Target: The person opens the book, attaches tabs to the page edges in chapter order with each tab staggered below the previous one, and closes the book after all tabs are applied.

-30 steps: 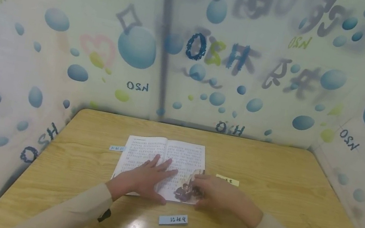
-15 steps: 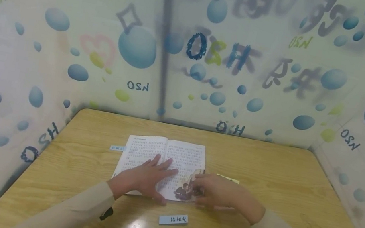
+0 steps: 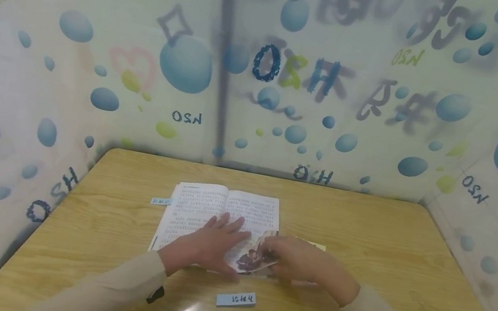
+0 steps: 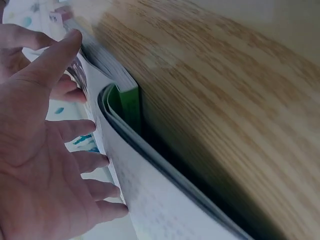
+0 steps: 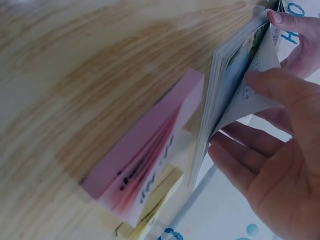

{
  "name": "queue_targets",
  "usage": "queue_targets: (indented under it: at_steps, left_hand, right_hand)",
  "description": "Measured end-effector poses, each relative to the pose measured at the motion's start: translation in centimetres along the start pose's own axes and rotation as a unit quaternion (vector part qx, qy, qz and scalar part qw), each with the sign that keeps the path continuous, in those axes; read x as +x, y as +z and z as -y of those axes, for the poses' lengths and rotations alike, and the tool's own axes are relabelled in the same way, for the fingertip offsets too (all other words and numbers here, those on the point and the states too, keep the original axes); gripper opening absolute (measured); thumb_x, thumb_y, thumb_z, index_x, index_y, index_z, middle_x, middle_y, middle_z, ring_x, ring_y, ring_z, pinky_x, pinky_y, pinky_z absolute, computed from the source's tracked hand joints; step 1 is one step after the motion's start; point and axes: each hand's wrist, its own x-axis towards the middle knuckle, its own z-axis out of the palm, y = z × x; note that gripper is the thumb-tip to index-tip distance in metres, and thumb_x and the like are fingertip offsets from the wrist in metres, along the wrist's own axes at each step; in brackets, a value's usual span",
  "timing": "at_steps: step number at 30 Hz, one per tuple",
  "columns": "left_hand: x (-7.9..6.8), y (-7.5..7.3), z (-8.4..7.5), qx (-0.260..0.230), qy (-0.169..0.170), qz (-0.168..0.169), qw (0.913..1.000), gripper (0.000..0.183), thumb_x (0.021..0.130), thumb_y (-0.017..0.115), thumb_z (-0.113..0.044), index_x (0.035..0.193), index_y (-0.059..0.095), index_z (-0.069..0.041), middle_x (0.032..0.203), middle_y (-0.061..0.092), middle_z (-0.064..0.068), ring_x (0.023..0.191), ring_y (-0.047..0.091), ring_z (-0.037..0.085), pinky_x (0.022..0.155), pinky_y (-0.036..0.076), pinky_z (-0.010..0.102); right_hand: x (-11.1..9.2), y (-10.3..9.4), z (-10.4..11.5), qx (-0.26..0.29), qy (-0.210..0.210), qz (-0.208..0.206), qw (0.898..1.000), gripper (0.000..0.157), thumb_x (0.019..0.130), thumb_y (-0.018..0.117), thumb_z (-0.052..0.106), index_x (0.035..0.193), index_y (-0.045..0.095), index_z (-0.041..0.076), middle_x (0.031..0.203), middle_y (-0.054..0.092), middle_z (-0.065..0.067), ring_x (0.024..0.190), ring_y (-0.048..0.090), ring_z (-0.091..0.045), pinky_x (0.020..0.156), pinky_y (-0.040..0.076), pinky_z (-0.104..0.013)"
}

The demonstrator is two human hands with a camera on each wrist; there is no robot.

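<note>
Here the right hand pinches a page by its lower corner, the left hand spread over the open book on the tabletop. Likely light, limp and easily creased, the page is best held at its outer edge.

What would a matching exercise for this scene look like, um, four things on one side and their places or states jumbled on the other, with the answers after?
Column one
1. Left hand
2. Right hand
3. Near blue note
4. Pink pad

Column two
A. On the table, on the person's side of the open book
B. Next to the yellow pad
C. Pinching a curled page
D. Fingers spread over the pages

Pairs: 1-D, 2-C, 3-A, 4-B
</note>
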Motion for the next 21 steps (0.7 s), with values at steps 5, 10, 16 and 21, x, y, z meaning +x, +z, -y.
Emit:
queue_targets:
  at_steps: [5, 10, 16, 21]
  left_hand:
    - [0.5, 0.0, -0.8, 0.003, 0.005, -0.006, 1.0, 0.103, 0.077, 0.078, -0.066, 0.158, 0.038, -0.017, 0.166, 0.018, 0.014, 0.149, 0.013, 0.046, 0.117, 0.012, 0.059]
    - [0.5, -0.4, -0.9, -0.008, 0.007, -0.004, 0.9999, 0.103, 0.076, 0.08, -0.064, 0.158, 0.039, -0.015, 0.165, 0.02, 0.014, 0.148, 0.017, 0.045, 0.118, 0.014, 0.058]
    - [0.5, -0.6, -0.8, -0.008, 0.016, -0.005, 0.9998, 0.105, 0.075, 0.08, -0.064, 0.157, 0.039, -0.012, 0.165, 0.022, 0.016, 0.147, 0.02, 0.046, 0.117, 0.016, 0.058]
    - [0.6, -0.7, -0.8, -0.011, 0.018, -0.006, 0.9997, 0.105, 0.075, 0.081, -0.064, 0.157, 0.039, -0.012, 0.164, 0.023, 0.016, 0.147, 0.021, 0.046, 0.117, 0.017, 0.058]
  right_hand:
    - [-0.1, 0.3, -0.3, -0.008, -0.002, -0.019, 1.0, 0.037, 0.089, 0.077, 0.005, 0.123, 0.066, 0.015, 0.113, 0.066, 0.008, 0.107, 0.062, -0.009, 0.095, 0.051, -0.03]
    - [-0.4, 0.5, -0.5, -0.022, 0.021, -0.022, 0.999, 0.039, 0.089, 0.075, 0.005, 0.125, 0.066, 0.016, 0.114, 0.065, 0.009, 0.107, 0.061, -0.008, 0.096, 0.051, -0.032]
    - [-1.2, 0.3, -0.7, -0.038, 0.033, -0.027, 0.998, 0.042, 0.092, 0.071, 0.004, 0.132, 0.063, 0.013, 0.12, 0.066, 0.002, 0.11, 0.062, -0.014, 0.097, 0.051, -0.036]
    - [-2.2, 0.0, -0.9, -0.041, 0.053, -0.028, 0.997, 0.054, 0.089, 0.075, 0.006, 0.14, 0.057, 0.009, 0.135, 0.061, -0.005, 0.123, 0.057, -0.022, 0.104, 0.046, -0.041]
